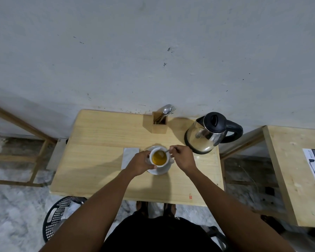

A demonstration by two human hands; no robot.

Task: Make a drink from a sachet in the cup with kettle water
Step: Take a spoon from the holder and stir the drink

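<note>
Left hand clasps the cup on its saucer, mid-surface near the front edge; right hand pinches a spoon. Cup judged fragile, probably hot; grip the wall.

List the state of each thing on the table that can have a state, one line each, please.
cup: upright on the saucer, holds yellow-orange liquid
saucer: flat on the table, under the cup
spoon: bowl end in the cup
left hand: grips the cup
right hand: holds the spoon
kettle: upright, lid closed
cutlery holder: upright, holds cutlery
sachet: lies flat beside the saucer
</note>
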